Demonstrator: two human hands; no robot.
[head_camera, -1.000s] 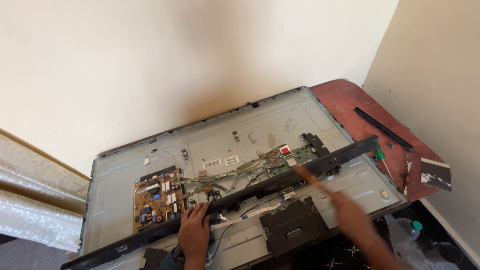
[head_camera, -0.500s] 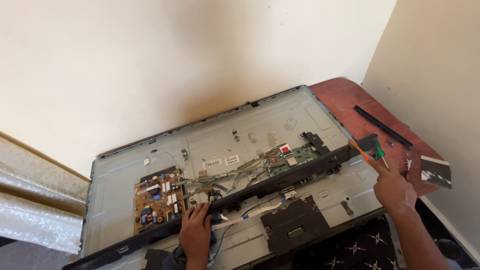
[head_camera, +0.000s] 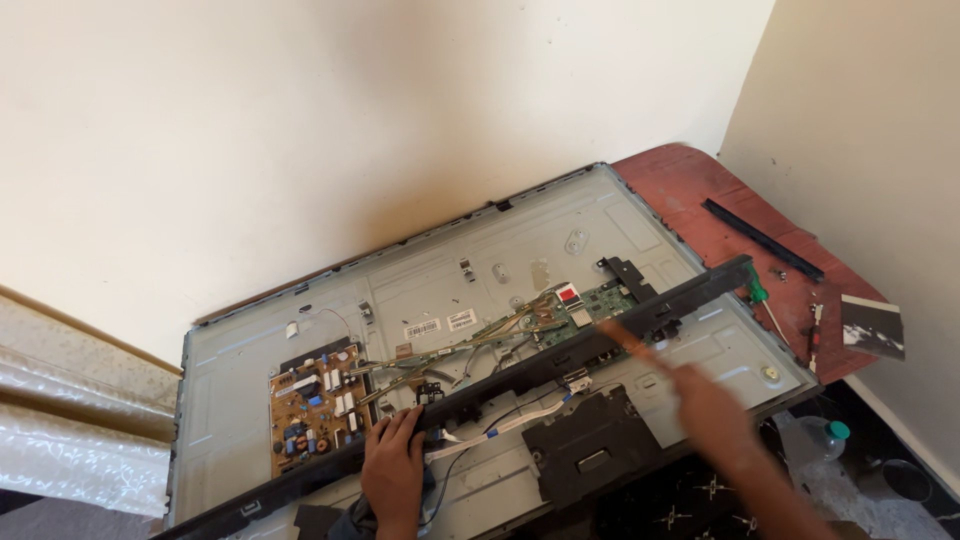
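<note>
Nearest to the person, the left hand (head_camera: 393, 470) lies on the long black bar (head_camera: 560, 360), fingers curled over its upper edge and pressing on it. The bar lies across the opened back of the flat television panel (head_camera: 250, 400), its long axis running from the panel's lower left corner up to its right edge, so the far end points toward the red-brown table (head_camera: 690, 185). It looks like a narrow, dark plastic strip, straight, with small clips and notches along it.

The right hand (head_camera: 705, 410) is blurred over the lower right part of the panel, apart from the left hand; an orange-brown stick-like tool (head_camera: 625, 340) reaches from it to the bar, but whether the fingers close round it I cannot tell.

Just below the bar on the panel sits a black cover plate (head_camera: 590, 445). Above the bar lie a brown circuit board (head_camera: 315, 405) at the left and a green circuit board (head_camera: 590, 308) nearer the middle, joined by wires. Beyond the panel's right edge, on the table, rest a green-handled screwdriver (head_camera: 762, 300) and a second black strip (head_camera: 762, 238).
</note>
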